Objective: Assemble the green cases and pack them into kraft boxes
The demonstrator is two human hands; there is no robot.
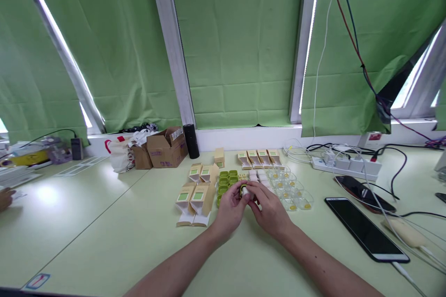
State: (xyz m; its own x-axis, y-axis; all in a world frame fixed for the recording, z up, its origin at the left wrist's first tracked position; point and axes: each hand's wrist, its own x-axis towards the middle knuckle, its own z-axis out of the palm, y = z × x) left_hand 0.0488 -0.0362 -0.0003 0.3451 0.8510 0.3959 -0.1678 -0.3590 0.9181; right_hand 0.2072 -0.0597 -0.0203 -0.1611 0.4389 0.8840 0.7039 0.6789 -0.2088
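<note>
My left hand [230, 209] and my right hand [270, 209] meet at the middle of the table, with fingers closed round a small olive-green cup. A small white block [245, 190] shows at the cup, between the fingertips; how far it sits inside is hidden. Just beyond my left hand, several green cups [223, 182] stand in rows. White blocks [261, 177] lie in rows behind my right hand, partly covered by it. To their right are clear plastic covers [291, 189] with yellow centres. Small yellowish pieces [242, 177] lie between cups and blocks.
Open cream cartons [198, 195] stand left of the cups, with more cartons [259, 158] behind. A phone [365, 227], cables and a power strip [344, 167] occupy the right. Cardboard boxes [167, 148] and a black cylinder [191, 141] stand back left. Another person's hand [5, 198] shows far left.
</note>
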